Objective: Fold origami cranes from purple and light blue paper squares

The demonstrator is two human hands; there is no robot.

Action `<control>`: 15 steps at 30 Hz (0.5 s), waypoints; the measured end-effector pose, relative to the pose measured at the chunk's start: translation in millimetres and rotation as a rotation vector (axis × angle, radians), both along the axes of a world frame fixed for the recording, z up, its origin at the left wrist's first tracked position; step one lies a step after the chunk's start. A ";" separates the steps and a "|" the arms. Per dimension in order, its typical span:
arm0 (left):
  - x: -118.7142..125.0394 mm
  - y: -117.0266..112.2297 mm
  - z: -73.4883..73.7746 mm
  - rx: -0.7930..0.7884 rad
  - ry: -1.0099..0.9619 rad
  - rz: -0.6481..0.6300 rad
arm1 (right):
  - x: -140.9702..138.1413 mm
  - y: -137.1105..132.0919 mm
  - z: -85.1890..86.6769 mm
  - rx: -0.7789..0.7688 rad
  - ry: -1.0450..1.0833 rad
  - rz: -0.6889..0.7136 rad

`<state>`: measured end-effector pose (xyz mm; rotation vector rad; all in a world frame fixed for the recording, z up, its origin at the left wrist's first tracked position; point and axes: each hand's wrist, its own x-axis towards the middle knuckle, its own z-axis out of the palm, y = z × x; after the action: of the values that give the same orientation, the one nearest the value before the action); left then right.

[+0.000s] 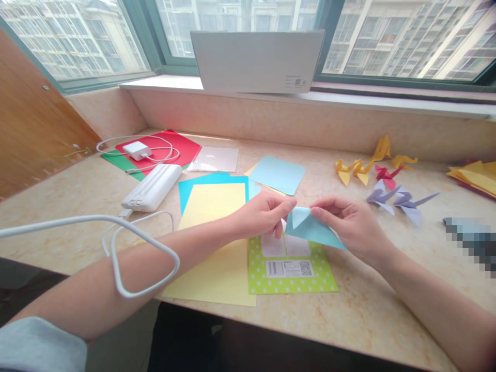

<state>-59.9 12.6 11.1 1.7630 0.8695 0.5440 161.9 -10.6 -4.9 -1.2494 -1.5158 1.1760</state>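
Observation:
A light blue sheet of origami paper (320,231), partly folded with a paler triangular flap at its left, is held up between my two hands. My left hand (271,212) pinches its upper left corner between thumb and fingers. On the top edge, my right hand (351,225) grips the paper with its thumb in front and fingers behind. Below the paper lies a green polka-dot packet (292,284) with a barcode label. Another light blue square (277,174) rests flat just beyond my left hand.
Yellow sheets (213,274) and a blue sheet (186,194) lie left of centre. A white power bank (153,187) with a looping cable (143,294) and a charger (137,150) sit farther left. Folded paper cranes, including a red one (387,177), stand at right, near a blurred dark object (475,243).

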 end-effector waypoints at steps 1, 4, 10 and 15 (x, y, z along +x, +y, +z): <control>0.4 -0.7 -1.5 -0.060 -0.006 -0.015 | -0.7 -0.8 -1.0 0.023 -0.021 0.013; 1.5 -2.3 -5.5 -0.202 -0.001 -0.045 | -2.8 -3.1 -2.4 0.105 -0.093 0.046; 3.2 -4.4 -3.4 -0.235 0.040 0.002 | -1.9 -3.7 4.2 0.098 -0.156 0.156; 3.0 -4.8 -3.5 -0.216 0.073 -0.002 | -0.1 -3.7 8.8 -0.062 -0.120 0.214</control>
<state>-57.0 7.9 7.6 1.5946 0.9414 0.3711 161.8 -14.3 3.9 -1.2405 -1.7475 1.3134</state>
